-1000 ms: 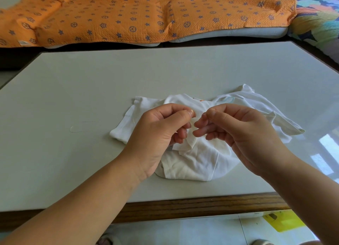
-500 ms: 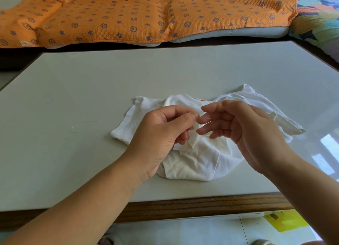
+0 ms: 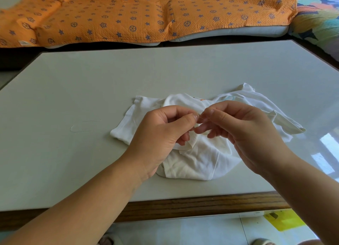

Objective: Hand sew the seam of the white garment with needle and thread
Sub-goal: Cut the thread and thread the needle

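I have the white garment (image 3: 192, 158) bunched on the surface (image 3: 73, 98), directly under both hands. My left hand (image 3: 161, 133) pinches a raised fold; my right hand (image 3: 238, 131) meets it fingertip to fingertip, pinched narrow, the needle too small to see.

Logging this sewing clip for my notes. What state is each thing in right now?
white garment: crumpled on the table, one fold lifted
left hand: pinching the fold
right hand: thumb and forefinger pinched; needle too small to see
loose thread: lying curled on table
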